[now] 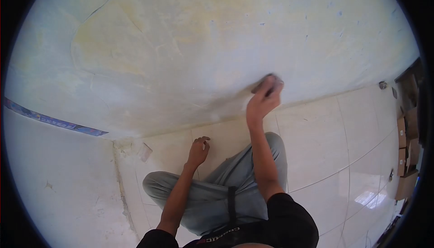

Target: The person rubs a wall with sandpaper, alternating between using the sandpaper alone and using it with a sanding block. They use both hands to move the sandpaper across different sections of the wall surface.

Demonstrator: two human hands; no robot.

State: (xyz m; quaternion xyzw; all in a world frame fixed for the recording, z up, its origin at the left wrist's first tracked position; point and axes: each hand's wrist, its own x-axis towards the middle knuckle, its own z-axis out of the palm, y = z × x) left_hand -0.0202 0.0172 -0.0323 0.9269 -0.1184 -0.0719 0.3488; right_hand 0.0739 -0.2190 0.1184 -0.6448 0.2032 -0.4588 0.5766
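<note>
My right hand (263,101) is closed around a small dark sanding block (270,84), which lies against the lower part of the patchy white wall (172,53). The block is blurred and mostly covered by my fingers. Over the tiled floor, near my bent knee, hangs my left hand (198,152), its fingers apart and nothing in it. A small pinkish piece (146,152) lies on the floor to the left of that hand.
A blue printed strip (54,120) runs along the side wall at left. Cardboard boxes (407,157) are stacked at the far right. Small objects lie on the floor (316,148) near the right, one a dark lump (383,85) by the wall base.
</note>
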